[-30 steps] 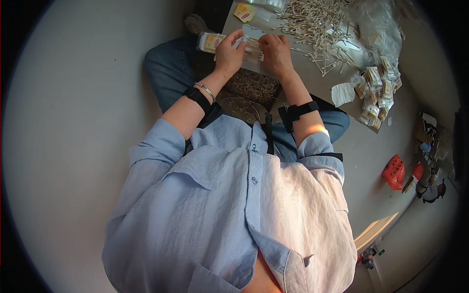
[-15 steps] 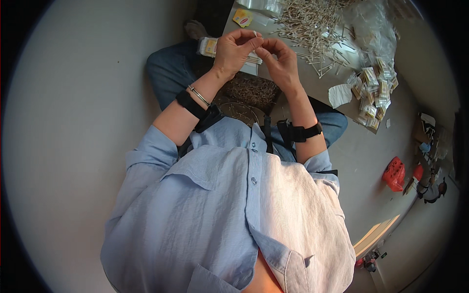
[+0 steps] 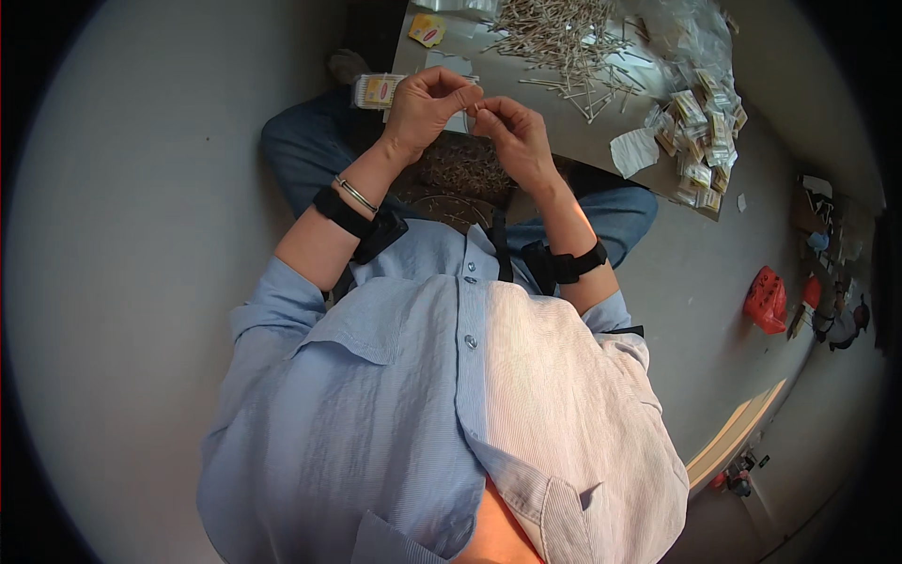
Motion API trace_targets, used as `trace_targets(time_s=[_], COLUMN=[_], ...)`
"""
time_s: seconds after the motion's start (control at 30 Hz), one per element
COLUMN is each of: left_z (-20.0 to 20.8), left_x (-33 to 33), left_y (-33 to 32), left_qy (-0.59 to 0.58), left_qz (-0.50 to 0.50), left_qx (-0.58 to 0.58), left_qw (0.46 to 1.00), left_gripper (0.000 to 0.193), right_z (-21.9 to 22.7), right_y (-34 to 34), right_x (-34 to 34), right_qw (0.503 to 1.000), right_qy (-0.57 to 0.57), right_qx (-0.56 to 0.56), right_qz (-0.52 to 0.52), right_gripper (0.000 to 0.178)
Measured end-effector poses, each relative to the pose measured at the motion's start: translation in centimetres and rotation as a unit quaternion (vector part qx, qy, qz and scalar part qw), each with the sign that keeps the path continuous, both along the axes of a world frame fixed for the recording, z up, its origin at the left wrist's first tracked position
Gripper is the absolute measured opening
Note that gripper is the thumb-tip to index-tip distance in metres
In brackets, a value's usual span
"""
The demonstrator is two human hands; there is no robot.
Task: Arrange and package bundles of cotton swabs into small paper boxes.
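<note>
My left hand (image 3: 423, 108) and my right hand (image 3: 520, 141) meet above the near edge of the table, fingertips pinched together. Between them is a small, thin, pale thing, mostly covered by the fingers; it looks like a cotton swab. Just left of my left hand lies a clear pack of cotton swabs (image 3: 380, 91) with a yellow label, partly hidden by that hand. Beyond the hands a large loose heap of cotton swabs (image 3: 559, 38) spreads over the table (image 3: 587, 146). A yellow card (image 3: 427, 30) lies at the far left of the table.
Several filled small packs (image 3: 709, 141) are piled at the table's right, beside a white paper scrap (image 3: 634, 152) and a clear plastic bag (image 3: 691, 42). Below my hands, between my knees, a container (image 3: 465, 169) holds many loose sticks. A red bag (image 3: 766, 301) lies on the floor at right.
Both hands have come down slightly toward me, still fingertip to fingertip. The white swab tip that showed above my left fingers is now hidden. The whole view has shifted a little.
</note>
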State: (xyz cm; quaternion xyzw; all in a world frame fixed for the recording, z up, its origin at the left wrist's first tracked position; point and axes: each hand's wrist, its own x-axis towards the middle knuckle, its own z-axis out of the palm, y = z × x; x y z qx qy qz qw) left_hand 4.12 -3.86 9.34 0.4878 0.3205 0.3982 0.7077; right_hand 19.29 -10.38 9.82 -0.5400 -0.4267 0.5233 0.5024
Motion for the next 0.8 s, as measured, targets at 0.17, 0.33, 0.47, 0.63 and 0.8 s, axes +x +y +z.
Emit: trace_targets(time_s=[0.17,0.33,0.47,0.63,0.8], left_z=[-2.9,-6.7,-8.4,-9.0,-9.2], left_x=[-1.1,-1.7,-1.1,-0.7,-1.0], left_y=[-1.1,0.0,1.9,4.2,3.6], left_qy=[0.36,0.429,0.481,0.475,0.462], left_qz=[-0.067,-0.01,-0.007,-0.054,-0.052], left_qx=[0.123,0.411,0.447,0.477,0.482], left_qw=[0.922,0.804,0.754,0.737,0.743], left_gripper=[0.025,0.054,0.073,0.075,0.072], right_z=[-5.2,-7.0,-7.2,-8.3,-8.6], right_y=[-2.6,-3.0,0.1,4.5,5.5], right_x=[1.5,1.5,3.5,7.9,9.1], right_qw=[0.953,0.875,0.83,0.757,0.764], right_qy=[-0.293,-0.475,-0.547,-0.643,-0.64], right_qx=[0.022,0.037,0.069,0.08,0.077], right_qz=[0.077,0.079,-0.082,-0.081,-0.024], right_gripper=[0.012,0.011,0.009,0.008,0.007])
